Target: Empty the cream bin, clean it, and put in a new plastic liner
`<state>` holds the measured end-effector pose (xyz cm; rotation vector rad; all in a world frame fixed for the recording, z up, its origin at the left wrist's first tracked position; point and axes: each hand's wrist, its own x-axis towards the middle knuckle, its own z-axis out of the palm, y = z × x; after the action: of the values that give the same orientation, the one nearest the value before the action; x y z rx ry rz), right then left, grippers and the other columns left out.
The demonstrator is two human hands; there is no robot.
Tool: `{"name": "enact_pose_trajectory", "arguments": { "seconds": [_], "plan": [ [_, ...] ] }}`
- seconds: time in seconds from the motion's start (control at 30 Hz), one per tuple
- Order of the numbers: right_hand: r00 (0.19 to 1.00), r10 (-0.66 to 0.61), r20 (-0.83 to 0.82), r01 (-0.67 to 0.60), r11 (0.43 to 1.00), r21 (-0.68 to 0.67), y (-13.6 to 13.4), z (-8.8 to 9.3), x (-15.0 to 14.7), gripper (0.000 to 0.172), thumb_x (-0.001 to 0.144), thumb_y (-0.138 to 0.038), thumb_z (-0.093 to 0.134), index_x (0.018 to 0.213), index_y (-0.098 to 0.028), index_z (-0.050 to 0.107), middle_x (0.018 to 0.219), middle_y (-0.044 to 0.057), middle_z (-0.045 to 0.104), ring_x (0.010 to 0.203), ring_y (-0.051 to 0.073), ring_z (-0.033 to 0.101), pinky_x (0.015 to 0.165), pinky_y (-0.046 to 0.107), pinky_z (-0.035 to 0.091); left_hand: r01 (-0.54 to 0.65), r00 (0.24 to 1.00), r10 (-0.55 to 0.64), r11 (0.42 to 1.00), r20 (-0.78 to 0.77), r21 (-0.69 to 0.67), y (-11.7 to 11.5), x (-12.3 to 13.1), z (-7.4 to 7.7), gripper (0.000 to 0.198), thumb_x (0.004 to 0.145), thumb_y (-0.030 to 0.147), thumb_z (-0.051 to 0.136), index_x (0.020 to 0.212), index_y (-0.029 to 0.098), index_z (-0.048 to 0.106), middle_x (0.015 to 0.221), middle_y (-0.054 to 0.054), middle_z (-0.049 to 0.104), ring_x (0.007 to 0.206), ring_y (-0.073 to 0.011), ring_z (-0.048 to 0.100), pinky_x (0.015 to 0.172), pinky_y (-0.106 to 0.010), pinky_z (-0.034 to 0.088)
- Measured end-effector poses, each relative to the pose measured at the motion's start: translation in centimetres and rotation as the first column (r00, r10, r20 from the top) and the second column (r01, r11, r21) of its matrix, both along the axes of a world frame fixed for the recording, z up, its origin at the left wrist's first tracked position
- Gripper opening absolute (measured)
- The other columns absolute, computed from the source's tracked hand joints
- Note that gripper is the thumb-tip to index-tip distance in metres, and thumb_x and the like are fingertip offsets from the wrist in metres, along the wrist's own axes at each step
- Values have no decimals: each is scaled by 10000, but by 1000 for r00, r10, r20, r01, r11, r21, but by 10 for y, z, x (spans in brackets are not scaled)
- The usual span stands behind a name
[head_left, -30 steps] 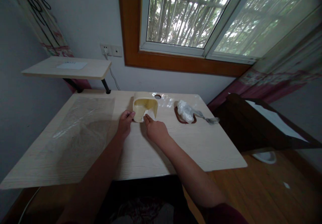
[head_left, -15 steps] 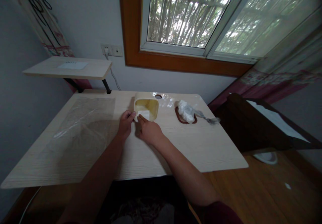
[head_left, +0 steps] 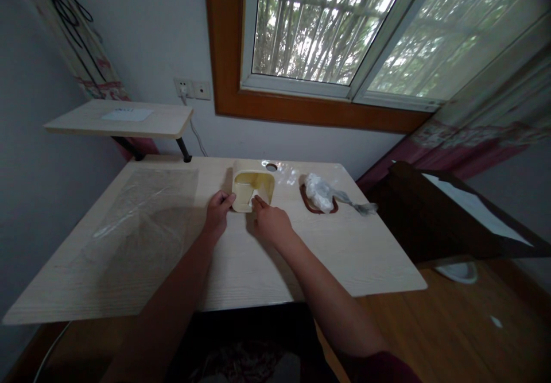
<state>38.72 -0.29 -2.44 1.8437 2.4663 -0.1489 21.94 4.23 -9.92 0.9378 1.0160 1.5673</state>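
Note:
A cream-coloured plastic box (head_left: 241,183) with a yellowish inside sits near the back of the table. My left hand (head_left: 217,215) pinches its near left edge between thumb and fingers. At the near side of the box, my right hand (head_left: 273,222) has its fingertips on a small white piece (head_left: 255,194), which looks like tissue or cloth and lies against the inside of the near wall. Most of that piece is now covered by my fingers.
A clear plastic sheet (head_left: 146,216) lies flat on the table's left half. To the right, a crumpled plastic bag (head_left: 319,192) rests on a reddish-brown ring-shaped piece (head_left: 306,202). A raised shelf (head_left: 81,118) stands at the back left, and the table (head_left: 344,251) has a cable hole (head_left: 271,167).
My right hand has slid right along the near side of the box, taking the white piece with it. My left hand keeps its hold on the box, which has shifted slightly right.

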Motion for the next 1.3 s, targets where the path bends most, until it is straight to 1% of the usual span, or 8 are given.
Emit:
{"name": "enact_pose_trajectory", "arguments": {
  "seconds": [0.2,0.33,0.43,0.63,0.9,1.0,1.13,1.3],
  "plan": [
    [984,110,-141,-109,994,14,-5,-6,-22,698,915,-286,477,1592,-187,339,1661,139,345,1131,301,708,911,423,586,-3,999,4,1000,-44,8,-1,0,-3,418,718,450,827,643,192,506,574,44,495,545,-102,477,523,-220,411],
    [944,180,-277,-179,983,28,-3,-9,-22,726,896,-264,514,1596,-166,350,1636,117,400,1231,285,661,998,384,549,-35,999,35,999,-28,14,-2,-2,-2,413,724,436,825,637,195,501,580,42,492,547,-105,478,525,-227,410],
    [900,202,-386,-205,978,33,0,-11,-12,635,936,-213,475,1567,-173,419,1575,102,497,1277,249,634,1050,342,504,-44,999,44,999,-25,16,-3,-2,-1,422,727,454,824,638,196,501,576,42,498,545,-108,485,536,-232,422],
    [800,229,-554,-254,967,32,6,-19,2,512,1006,-281,507,1515,-229,505,1398,92,669,1197,226,680,993,320,514,-38,999,39,999,-24,22,-1,-1,-4,423,725,473,819,643,199,508,574,40,507,536,-108,487,538,-235,420],
    [764,119,-634,-115,992,48,7,-29,6,400,1013,-336,538,1393,-283,654,1305,62,728,1150,234,709,988,325,520,-33,999,34,999,-22,33,-1,-3,-5,423,738,486,813,650,192,522,597,34,517,567,-112,502,554,-231,439],
    [696,33,-718,-20,999,26,9,-32,8,366,1037,-372,494,1292,-247,726,1206,70,770,1084,226,730,960,312,530,-14,1000,14,1000,-10,28,-1,-2,-3,429,734,481,819,648,189,517,598,34,525,571,-112,505,556,-228,442],
    [594,-144,-791,181,983,-43,15,-37,11,359,1024,-356,478,1159,-202,773,1119,79,793,1019,223,733,924,313,542,-6,1000,6,1000,-25,16,-2,0,-1,425,733,474,819,645,188,517,590,37,512,561,-109,489,549,-226,425],
    [533,-223,-816,238,965,-108,23,-44,12,411,1016,-353,422,1180,-173,754,1182,101,771,1096,221,709,963,334,528,-21,998,21,1000,-60,7,-4,2,2,434,732,475,815,636,194,498,564,44,482,544,-108,468,531,-225,395]
  ]
}}
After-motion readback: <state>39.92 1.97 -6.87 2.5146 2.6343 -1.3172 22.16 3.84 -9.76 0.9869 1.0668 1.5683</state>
